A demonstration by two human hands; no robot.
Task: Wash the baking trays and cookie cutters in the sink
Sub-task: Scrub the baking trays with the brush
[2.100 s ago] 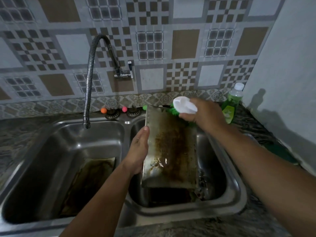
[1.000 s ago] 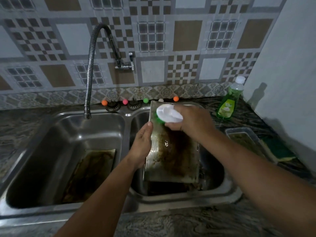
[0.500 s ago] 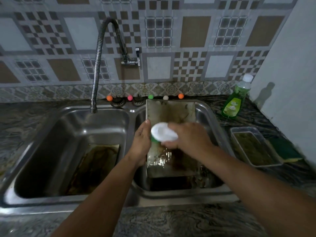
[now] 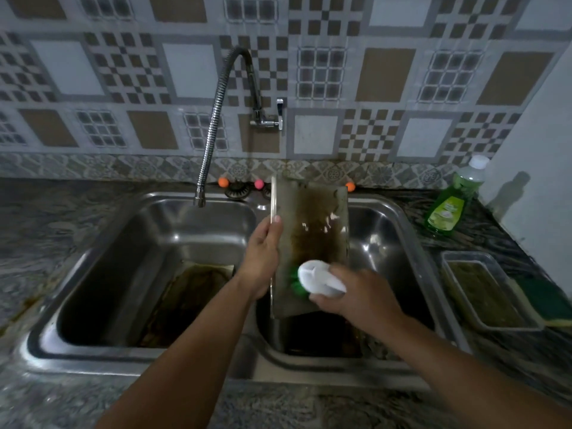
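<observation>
— What have you got in your hands?

— My left hand (image 4: 261, 258) grips the left edge of a baking tray (image 4: 309, 233), thumb up along the rim, fingers wrapped behind it. The tray stands tilted over the right basin (image 4: 387, 243) of the sink, its far end leaning back toward the tiled wall (image 4: 192, 69). A broad brown stain runs down its middle.

— And the right?

— My right hand (image 4: 362, 298) is closed around a white scrub brush (image 4: 320, 278) with green bristles, pressed against the lower part of the tray, near its bottom edge.

— Any other trays?

— A second baking tray (image 4: 185, 301), also brown with grime, lies on the bottom of the left basin (image 4: 130, 243). A third, smaller tray (image 4: 489, 292) sits on the table to the right of the sink, with a greenish film inside.

— What is beside it?

— A green sponge (image 4: 541, 301) touches its right side. Farther back stands a bottle of green dish soap (image 4: 448, 209) with a white cap, close to the plain wall.

— Is the water running?

— I cannot tell. The tap (image 4: 213, 119) is a bendy metal hose that arcs from the wall and ends above the back of the left basin. Small orange and pink knobs (image 4: 223, 182) sit along the sink's back ledge.
</observation>
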